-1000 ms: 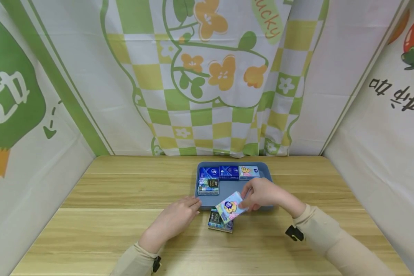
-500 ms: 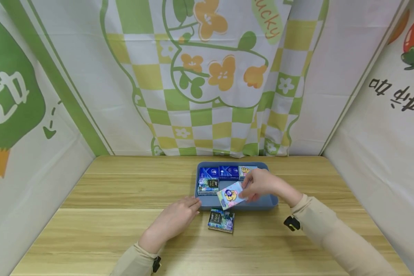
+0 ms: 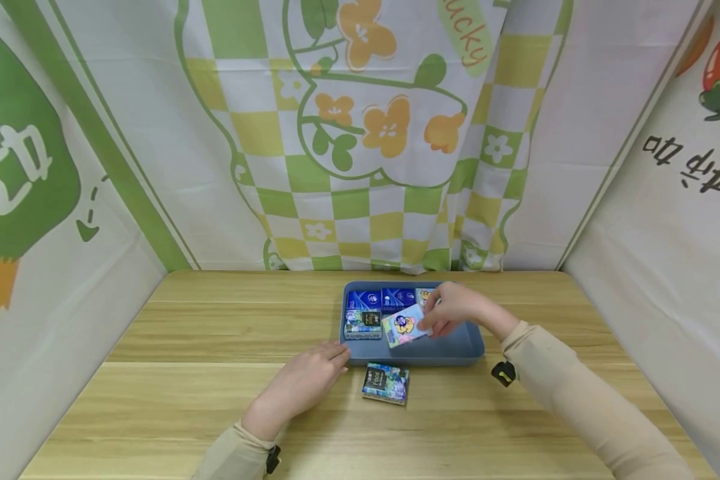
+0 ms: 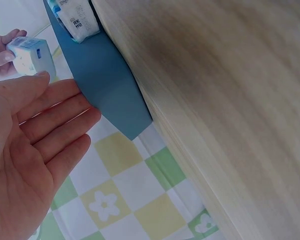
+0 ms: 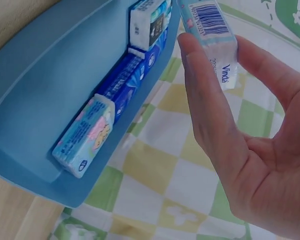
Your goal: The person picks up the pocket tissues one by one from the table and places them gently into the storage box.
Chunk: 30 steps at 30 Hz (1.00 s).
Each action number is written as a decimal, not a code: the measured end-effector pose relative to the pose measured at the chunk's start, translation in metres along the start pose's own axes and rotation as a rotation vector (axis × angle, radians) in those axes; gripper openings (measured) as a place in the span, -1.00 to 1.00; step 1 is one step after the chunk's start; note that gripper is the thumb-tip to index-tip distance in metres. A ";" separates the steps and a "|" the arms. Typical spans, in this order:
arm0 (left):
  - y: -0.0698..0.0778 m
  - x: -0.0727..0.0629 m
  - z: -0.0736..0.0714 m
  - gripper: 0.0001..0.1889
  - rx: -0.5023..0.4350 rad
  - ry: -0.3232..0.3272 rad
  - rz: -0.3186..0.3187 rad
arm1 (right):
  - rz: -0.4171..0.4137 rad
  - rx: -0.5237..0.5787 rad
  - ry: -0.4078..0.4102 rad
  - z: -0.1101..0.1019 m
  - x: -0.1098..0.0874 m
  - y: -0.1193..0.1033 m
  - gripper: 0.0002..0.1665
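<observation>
A light blue tissue pack with a yellow cartoon figure (image 3: 403, 325) is pinched between the thumb and fingers of my right hand (image 3: 450, 308), over the blue tray (image 3: 450, 353). Barcode and brand lettering show on its underside in the right wrist view. My left hand (image 3: 306, 373) lies at the tray's near left corner, its straight fingers touching the rim. In the tray's back row are two dark blue tissue packs (image 3: 364, 299) and another cartoon tissue pack (image 5: 85, 135), partly hidden by my right hand in the head view. A black-labelled floral tissue pack (image 3: 363, 325) sits before them at left.
Another floral tissue pack (image 3: 386, 384) lies on the wooden table (image 3: 216, 393) just in front of the tray. Behind the table hangs a green and yellow checked cloth (image 3: 360, 220), and printed cloth walls stand on both sides.
My right hand has carried the cartoon tissue pack up and away from me, from above the loose floral pack to over the tray. My left hand has stayed at the tray's corner.
</observation>
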<state>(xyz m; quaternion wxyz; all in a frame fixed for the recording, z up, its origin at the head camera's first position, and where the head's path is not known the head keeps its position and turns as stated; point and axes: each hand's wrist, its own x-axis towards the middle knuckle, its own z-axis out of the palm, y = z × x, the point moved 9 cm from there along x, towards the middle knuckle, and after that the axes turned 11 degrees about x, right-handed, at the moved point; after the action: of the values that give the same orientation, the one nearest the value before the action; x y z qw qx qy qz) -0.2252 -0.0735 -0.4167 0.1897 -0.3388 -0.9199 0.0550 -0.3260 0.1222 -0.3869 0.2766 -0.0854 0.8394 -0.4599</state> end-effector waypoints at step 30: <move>0.000 0.000 0.000 -0.68 0.001 -0.005 0.001 | 0.101 -0.002 0.010 -0.008 0.039 0.017 -0.76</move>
<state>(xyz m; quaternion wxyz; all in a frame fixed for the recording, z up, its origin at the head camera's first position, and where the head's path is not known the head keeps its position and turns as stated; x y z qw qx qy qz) -0.2249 -0.0736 -0.4165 0.1874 -0.3388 -0.9203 0.0567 -0.3614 0.1220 -0.4125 0.2951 -0.0410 0.8446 -0.4449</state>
